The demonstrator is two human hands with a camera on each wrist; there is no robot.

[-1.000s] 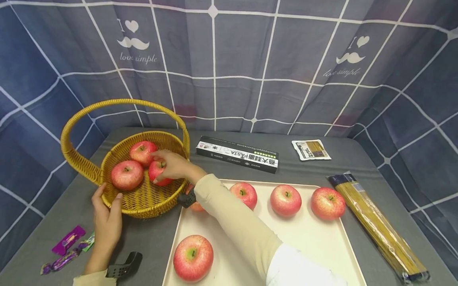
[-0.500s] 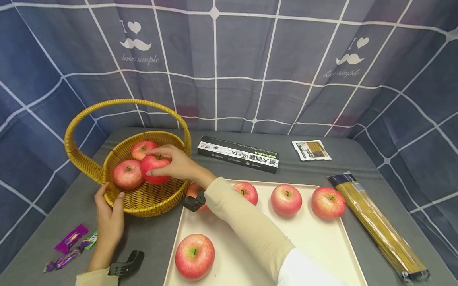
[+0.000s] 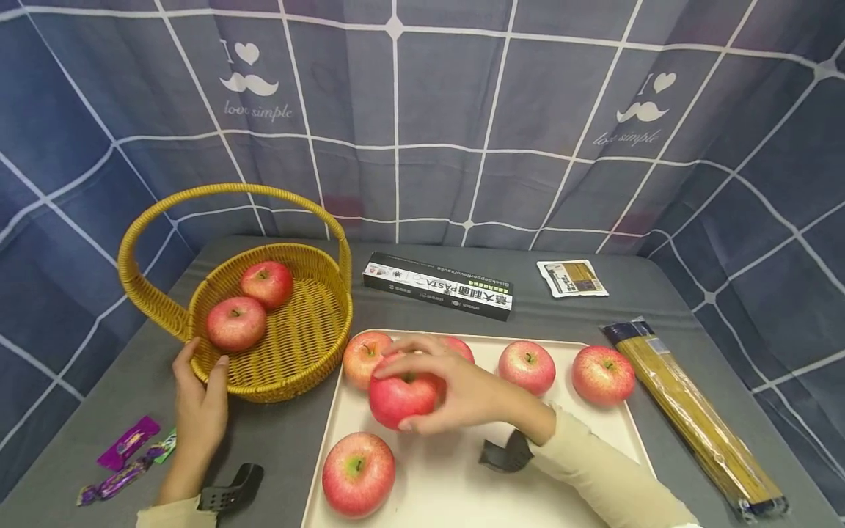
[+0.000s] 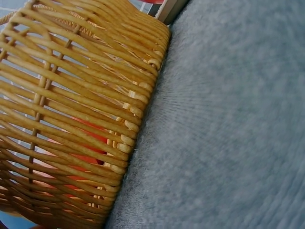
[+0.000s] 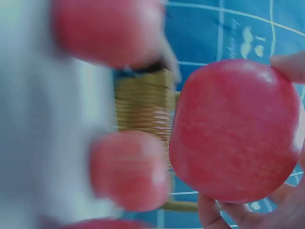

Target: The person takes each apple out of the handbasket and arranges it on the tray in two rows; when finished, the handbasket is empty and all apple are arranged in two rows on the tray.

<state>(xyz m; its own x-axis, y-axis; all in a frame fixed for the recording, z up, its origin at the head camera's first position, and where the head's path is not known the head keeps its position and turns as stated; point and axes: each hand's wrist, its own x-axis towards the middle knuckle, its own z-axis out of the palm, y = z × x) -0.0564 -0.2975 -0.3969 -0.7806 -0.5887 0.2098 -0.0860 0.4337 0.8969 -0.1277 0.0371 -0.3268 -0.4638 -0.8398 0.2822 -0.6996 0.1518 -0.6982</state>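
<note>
Apple (image 3: 399, 403) is gripped in the right hand (image 3: 465, 385), thumb on its near side and fingers over its far side, above the tray (image 3: 449, 488). The left hand (image 3: 201, 403) is well apart from the right, at the near rim of the basket (image 3: 304, 315), thumb and forefinger spread; whether its other fingers curl on the wicker cannot be told. Beyond the left hand, a paler apple (image 3: 235, 323) and a redder apple (image 3: 266, 284) lie inside the basket. On the tray, an orange-tinted apple (image 3: 360, 359) sits just beyond the right fingertips, a large apple (image 3: 359, 475) to their near left, and a part-hidden apple (image 3: 461, 347) behind the knuckles.

Assessment: the hold is judged sound, needing only light pressure to avoid bruising. Clearance from the orange-tinted apple cannot be confirmed; a path on the wrist side of it is advisable. Any set-down should be slow, stem up, the fingers released only once the fruit rests without rolling. Left-hand contact should suffice to steady the basket.
</note>
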